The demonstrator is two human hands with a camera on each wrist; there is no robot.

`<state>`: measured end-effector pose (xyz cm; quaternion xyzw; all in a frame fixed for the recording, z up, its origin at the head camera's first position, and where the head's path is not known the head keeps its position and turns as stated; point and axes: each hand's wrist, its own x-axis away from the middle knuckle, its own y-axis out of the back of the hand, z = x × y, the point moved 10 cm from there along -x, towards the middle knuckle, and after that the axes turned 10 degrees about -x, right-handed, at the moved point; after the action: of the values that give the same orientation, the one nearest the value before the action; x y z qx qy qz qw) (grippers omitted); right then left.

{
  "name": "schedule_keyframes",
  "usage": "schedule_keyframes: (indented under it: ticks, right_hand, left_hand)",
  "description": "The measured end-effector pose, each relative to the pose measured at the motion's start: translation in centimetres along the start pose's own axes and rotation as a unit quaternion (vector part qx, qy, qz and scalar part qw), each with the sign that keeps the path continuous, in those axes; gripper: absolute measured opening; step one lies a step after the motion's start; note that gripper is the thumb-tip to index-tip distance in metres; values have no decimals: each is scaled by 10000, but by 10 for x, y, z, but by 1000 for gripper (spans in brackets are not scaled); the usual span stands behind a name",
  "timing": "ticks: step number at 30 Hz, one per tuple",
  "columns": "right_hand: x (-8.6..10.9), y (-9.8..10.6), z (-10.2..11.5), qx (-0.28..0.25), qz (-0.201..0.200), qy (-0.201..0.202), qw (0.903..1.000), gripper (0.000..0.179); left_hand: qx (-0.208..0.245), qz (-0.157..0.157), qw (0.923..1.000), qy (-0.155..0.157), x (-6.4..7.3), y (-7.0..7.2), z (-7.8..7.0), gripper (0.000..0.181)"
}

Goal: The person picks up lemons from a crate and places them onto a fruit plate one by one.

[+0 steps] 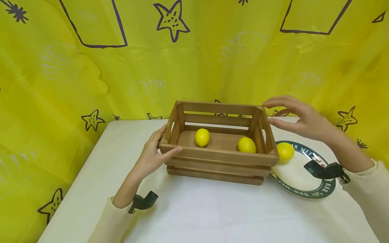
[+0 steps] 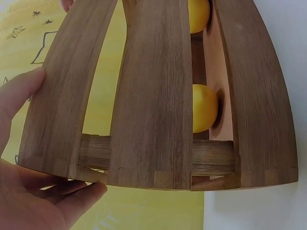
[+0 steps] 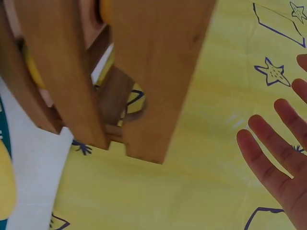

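A slatted wooden crate (image 1: 212, 163) stands in the middle of the head view, with two yellow lemons (image 1: 202, 137) on its floor. My left hand (image 1: 149, 157) grips the crate's left end, the thumb over the front top rail and the fingers along the end board. In the left wrist view, the lemons (image 2: 204, 109) show through the gap between the slats. By the crate's right end is my right hand (image 1: 307, 119), fingers spread and holding nothing. The right wrist view shows those fingers (image 3: 264, 163) apart from the crate's end board (image 3: 158, 72).
Right of the crate lies a white plate (image 1: 304, 175) with a dark green lettered rim, partly hidden by the crate. A third lemon (image 1: 285, 152) sits on it. A white cloth (image 1: 194, 216) covers the table, and a yellow patterned curtain (image 1: 197, 67) hangs behind its far edge.
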<state>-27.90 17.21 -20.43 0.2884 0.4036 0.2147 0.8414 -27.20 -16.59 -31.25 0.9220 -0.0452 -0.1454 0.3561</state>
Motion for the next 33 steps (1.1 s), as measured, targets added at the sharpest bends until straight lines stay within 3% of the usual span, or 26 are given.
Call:
schedule_keyframes:
  ticks: [8, 14, 19, 26, 33]
  right_hand:
    - [-23, 12, 15, -157, 104, 355, 9992, 43]
    - [-43, 19, 23, -133, 110, 240, 9996, 40]
    - [-56, 15, 25, 116, 430, 81, 9990, 38]
    - [-65, 5, 14, 425, 819, -440, 9948, 34]
    - [-77, -8, 9, 288, 974, -168, 9947, 35]
  left_hand:
    - [-40, 31, 10000, -2, 2, -2, 1, 94]
    - [-67, 31, 10000, 22, 2, -2, 2, 95]
    - [-77, 6, 10000, -9, 1, -1, -1, 95]
    - [-76, 0, 10000, -18, 0, -4, -5, 95]
    - [-17, 21, 10000, -24, -2, -11, -7, 95]
